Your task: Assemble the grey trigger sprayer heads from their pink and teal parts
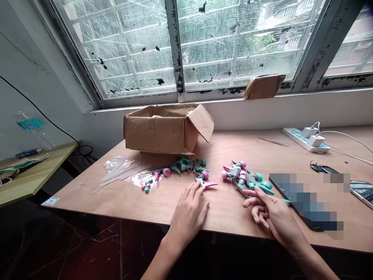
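Observation:
My left hand (pixel 188 210) rests palm down near the table's front edge, its fingers stretched out and the thumb apart. Its fingertips touch a grey trigger sprayer head (pixel 202 179) with a pink knob and pink trigger. My right hand (pixel 274 214) is beside a pile of grey, pink and teal trigger sprayer heads (pixel 243 175). Its fingers are loosely bent and apart, with the fingertips at the pile's near edge. A teal tip (pixel 287 200) shows behind that hand; the rest of it is hidden. More sprayer heads (pixel 186 165) lie in a row ahead of my left hand.
Left of the row are clear thin tubes (pixel 116 175), plastic bags and small pink and teal caps (pixel 147 184). Behind stands an open cardboard box (pixel 154 134). On the right are a dark phone-like slab (pixel 303 202), keys (pixel 316 167) and a power strip (pixel 305 140).

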`<state>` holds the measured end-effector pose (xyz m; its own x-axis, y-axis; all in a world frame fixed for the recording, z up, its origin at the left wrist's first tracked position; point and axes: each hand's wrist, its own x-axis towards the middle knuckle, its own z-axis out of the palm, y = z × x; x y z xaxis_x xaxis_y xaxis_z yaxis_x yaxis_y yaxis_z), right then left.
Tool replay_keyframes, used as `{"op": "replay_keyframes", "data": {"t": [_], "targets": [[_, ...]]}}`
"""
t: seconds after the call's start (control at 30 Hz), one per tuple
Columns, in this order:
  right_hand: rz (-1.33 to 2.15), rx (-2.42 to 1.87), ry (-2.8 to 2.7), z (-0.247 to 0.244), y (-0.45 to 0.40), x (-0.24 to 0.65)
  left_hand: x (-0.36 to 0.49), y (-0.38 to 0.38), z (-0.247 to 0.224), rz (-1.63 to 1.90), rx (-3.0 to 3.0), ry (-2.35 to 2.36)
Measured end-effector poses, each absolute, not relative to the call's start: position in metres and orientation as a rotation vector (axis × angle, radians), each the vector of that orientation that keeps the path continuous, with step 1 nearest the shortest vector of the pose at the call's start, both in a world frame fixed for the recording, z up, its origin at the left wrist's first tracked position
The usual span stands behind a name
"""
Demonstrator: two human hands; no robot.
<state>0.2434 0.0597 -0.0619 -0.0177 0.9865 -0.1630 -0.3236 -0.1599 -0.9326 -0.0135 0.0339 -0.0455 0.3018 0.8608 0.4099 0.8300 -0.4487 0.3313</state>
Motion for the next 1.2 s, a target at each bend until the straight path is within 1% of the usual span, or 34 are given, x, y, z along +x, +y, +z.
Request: {"op": "replay_keyframes", "data": {"t": [0.07, 0.2, 0.27, 0.47, 0.53, 0.67, 0.83, 1.2], "targets": [[1.447, -1.066, -0.941, -0.065, 0.059, 0.243, -0.015, 0.037, -0.05, 0.91, 2.437, 1.674], [1.39, -1.066, -1.169, -0.068, 0.057, 0.241, -0.028, 0.05, -0.059, 1.183, 2.207, 1.851], [1.361, -1.073, -1.24, -0.069, 0.057, 0.241, -0.04, 0.057, -0.06, 1.228, 2.13, 1.956], [1.294, -1.118, -1.37, -0.075, 0.055, 0.241, -0.085, 0.06, -0.044, 0.971, 1.981, 2.572], [1.259, -1.134, -1.427, -0.076, 0.054, 0.241, -0.097, 0.06, -0.042, 0.858, 1.857, 2.699], [1.201, -1.146, -1.494, -0.073, 0.052, 0.24, -0.111, 0.062, -0.047, 0.767, 1.807, 2.695], [1.172, -1.168, -1.518, -0.068, 0.051, 0.238, -0.118, 0.062, -0.046, 0.797, 2.02, 2.578], [1.073, -1.214, -1.642, -0.067, 0.05, 0.237, -0.129, 0.06, -0.03, 0.822, 2.015, 2.555]]}}
